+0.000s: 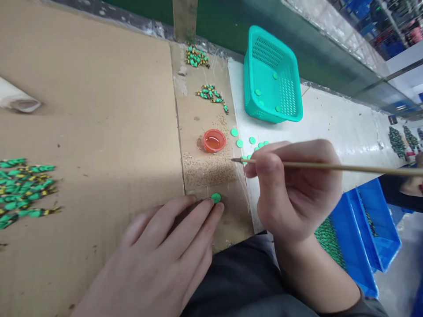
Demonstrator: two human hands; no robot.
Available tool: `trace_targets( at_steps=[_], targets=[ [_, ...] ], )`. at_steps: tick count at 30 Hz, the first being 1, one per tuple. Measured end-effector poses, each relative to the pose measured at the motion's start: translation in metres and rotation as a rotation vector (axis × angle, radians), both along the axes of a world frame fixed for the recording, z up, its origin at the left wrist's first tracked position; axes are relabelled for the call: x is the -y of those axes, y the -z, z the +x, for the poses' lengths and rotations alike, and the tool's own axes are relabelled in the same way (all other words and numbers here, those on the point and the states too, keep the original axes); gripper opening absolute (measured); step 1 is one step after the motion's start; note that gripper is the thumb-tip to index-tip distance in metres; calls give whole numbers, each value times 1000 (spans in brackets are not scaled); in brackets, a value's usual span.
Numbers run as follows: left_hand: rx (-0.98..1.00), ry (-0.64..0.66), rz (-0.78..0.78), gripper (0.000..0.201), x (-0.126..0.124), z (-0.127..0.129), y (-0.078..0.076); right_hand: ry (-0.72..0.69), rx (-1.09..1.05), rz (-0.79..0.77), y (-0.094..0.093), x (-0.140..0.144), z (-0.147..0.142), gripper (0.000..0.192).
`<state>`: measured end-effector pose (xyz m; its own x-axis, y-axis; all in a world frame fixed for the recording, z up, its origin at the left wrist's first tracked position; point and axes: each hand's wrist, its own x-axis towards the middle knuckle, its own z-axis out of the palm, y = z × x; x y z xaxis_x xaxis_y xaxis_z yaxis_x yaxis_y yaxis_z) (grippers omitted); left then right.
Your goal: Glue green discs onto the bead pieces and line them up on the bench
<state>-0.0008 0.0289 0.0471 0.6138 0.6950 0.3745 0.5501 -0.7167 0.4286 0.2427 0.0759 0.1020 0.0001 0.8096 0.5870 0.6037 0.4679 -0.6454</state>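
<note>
A thin paintbrush [330, 167] lies pinched between the thumb and fingers of my right hand [294, 189], its dark tip pointing left over the speckled strip. My left hand [165, 251] rests low on the cardboard, its fingertips closed at the edge of a small round green button [216, 197]; its thumb is hidden. Just beyond stands a small red cup [214, 141] with liquid in it. Tiny brown grains [208, 169] are scattered between the cup and my left fingertips. More green buttons [252, 140] lie beside my right hand, partly covered by it.
A teal basket [273, 119] with several green buttons stands at the back right. Small green, yellow and black pieces lie in piles [197, 57] at the back and far left [24, 189]. Blue bins [357, 242] sit at lower right, near another person's hand [411, 188].
</note>
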Motion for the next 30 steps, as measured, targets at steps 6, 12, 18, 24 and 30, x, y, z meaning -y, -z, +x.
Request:
trace_targets(
  at_steps=[6,12,18,24,30],
  targets=[
    [14,8,45,50,-1,1,3,-77,-15,132,-2,-55,-11,29],
    [18,5,75,46,-1,2,3,-78,111,87,9,-60,-8,29],
    [19,-4,76,48,-1,2,4,-47,153,70,9,-62,-6,31],
    [12,-11,70,48,-2,3,2,-55,158,97,12,-64,-5,31],
    [7,4,90,47,-5,5,-1,-51,151,86,13,-66,-5,30]
  ],
)
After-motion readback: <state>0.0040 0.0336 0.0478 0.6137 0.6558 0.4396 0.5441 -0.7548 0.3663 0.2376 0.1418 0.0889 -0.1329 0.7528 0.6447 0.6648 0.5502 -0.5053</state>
